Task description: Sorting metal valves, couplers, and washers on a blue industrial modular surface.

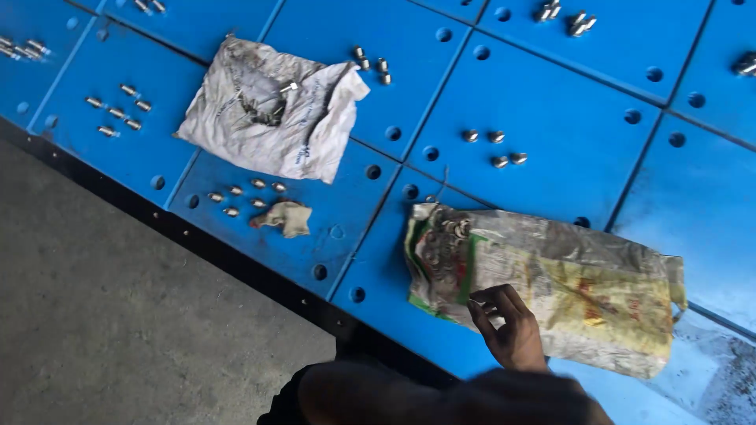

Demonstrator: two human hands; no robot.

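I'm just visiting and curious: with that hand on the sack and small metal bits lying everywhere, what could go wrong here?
1. The hand rests on the open woven sack; tugging it could spill the small metal pieces showing at its mouth.
2. Loose bolts lie near open holes in the blue panels and might roll in.

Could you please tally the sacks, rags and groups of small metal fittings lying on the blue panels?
Woven sacks: 2, white sack and yellow-green sack, the latter touched by one hand; which hand cannot be told
Crumpled rag: 1
Groups of metal fittings: about 9, some cut off at the frame edge
Total: about 12
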